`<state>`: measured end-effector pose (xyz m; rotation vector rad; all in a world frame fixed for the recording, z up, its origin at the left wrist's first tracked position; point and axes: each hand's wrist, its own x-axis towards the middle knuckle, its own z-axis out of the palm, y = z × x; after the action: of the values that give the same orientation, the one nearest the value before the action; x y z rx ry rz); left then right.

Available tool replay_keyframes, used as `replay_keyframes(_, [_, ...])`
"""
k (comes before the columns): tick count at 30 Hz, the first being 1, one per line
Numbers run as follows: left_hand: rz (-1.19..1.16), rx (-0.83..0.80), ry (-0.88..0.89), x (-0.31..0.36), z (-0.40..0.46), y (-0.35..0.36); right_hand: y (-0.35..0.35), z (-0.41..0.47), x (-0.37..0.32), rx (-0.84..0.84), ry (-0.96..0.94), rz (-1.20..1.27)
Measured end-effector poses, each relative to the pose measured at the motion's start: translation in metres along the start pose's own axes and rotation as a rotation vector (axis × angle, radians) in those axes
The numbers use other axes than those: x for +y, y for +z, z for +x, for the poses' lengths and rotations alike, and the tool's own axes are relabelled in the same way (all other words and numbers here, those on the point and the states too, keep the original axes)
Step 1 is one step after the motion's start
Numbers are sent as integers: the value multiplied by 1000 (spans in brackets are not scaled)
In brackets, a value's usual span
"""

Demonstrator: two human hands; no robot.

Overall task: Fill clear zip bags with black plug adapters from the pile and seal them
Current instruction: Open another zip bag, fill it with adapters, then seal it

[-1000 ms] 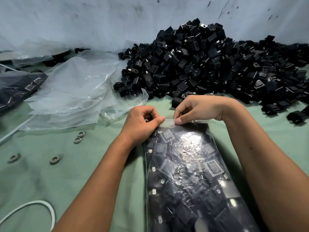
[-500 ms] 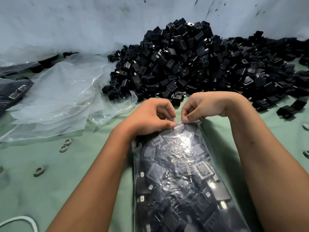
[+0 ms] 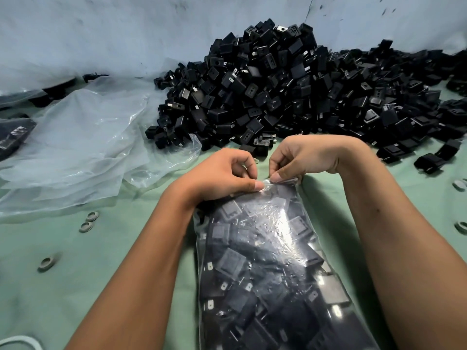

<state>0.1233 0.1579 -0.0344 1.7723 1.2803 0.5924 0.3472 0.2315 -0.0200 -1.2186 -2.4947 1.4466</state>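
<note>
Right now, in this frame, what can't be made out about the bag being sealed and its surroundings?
Head view only:
- Zip strip of the filled bag: covered by the left hand and right hand pinching it; closed or not, cannot tell.
- Bag's lower end: cut off by the bottom edge.
- Adapter pile: runs past the right edge.
- Dark bags at left: cut off.

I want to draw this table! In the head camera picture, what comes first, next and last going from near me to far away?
Filled bag → left hand and right hand pinching its top → pile of black adapters → wall.
</note>
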Motion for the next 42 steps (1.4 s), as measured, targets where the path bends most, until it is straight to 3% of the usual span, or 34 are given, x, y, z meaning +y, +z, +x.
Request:
replay_keyframes(12, [121,-116,-82,12,26,2,0,1,5,18,-37,42])
replay_keyframes(28, [100,-73,-50,7,34,7,2,-2,10,49,-99,115])
replay_keyframes(42, [251,-171,57,9,33,8,0,-2,15,56,-80,190])
